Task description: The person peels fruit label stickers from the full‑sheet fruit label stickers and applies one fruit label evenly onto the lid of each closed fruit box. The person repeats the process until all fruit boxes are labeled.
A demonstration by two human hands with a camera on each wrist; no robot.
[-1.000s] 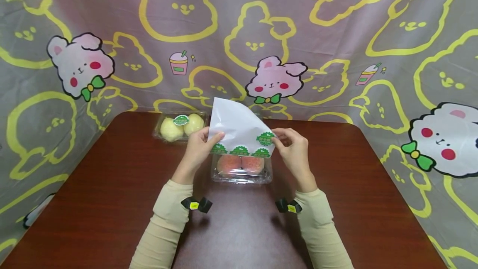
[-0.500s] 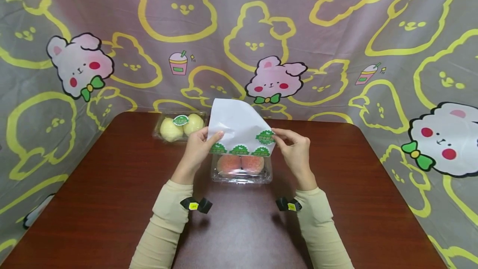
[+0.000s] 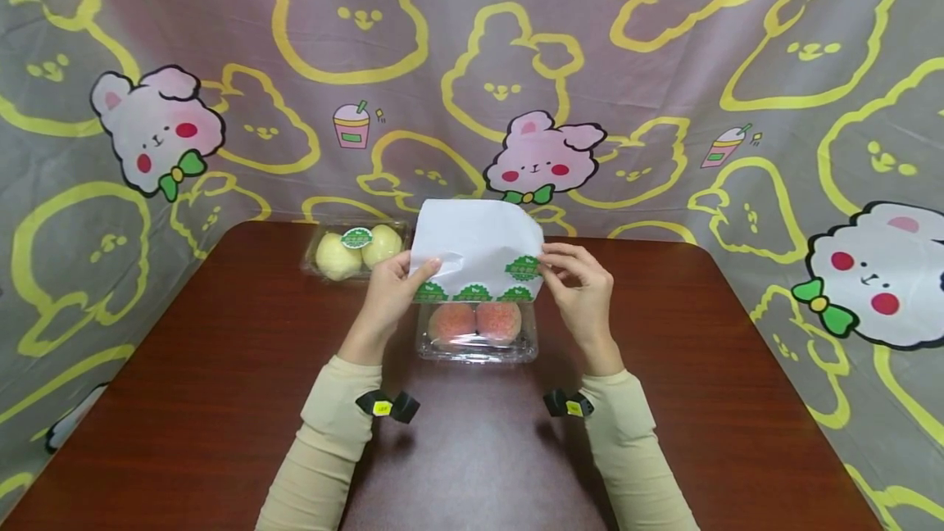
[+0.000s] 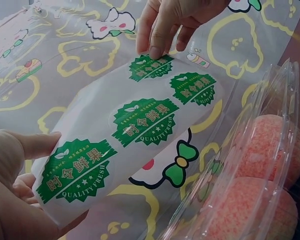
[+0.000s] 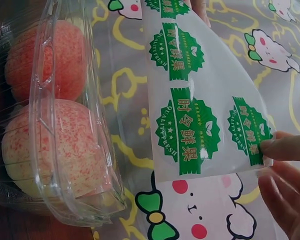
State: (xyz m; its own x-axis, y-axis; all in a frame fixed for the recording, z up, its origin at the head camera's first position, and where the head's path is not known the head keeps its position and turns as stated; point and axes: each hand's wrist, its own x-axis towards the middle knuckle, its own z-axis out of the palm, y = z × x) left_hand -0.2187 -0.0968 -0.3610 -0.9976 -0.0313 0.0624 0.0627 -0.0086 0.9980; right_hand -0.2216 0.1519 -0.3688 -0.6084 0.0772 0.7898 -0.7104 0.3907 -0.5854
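Up in front of the body, both hands hold a white sticker sheet point(image 3: 472, 244) with green round fruit stickers along its lower edge. My left hand point(image 3: 391, 289) grips the left edge, thumb on the front and fingers behind. At the right edge my right hand point(image 3: 584, 289) pinches the sheet by a green sticker point(image 5: 247, 131) above the bottom row, its thumb on that sticker's edge. Below and partly behind the sheet sits a clear plastic clamshell box point(image 3: 478, 355) with two red-speckled peaches point(image 5: 50, 145) inside. The sheet hides the box's back.
At the back left of the brown table point(image 3: 221, 367) stands another clear box point(image 3: 308, 265) with two pale yellow-green fruits point(image 3: 338, 256) and a green sticker point(image 3: 357, 238) on its lid. A patterned curtain point(image 3: 413, 64) hangs right behind the table.
The sheet's upper right corner has unbent outward to the right, and its lower edge has risen slightly. Both hands keep their hold almost in place; the right fingers have shifted a little.
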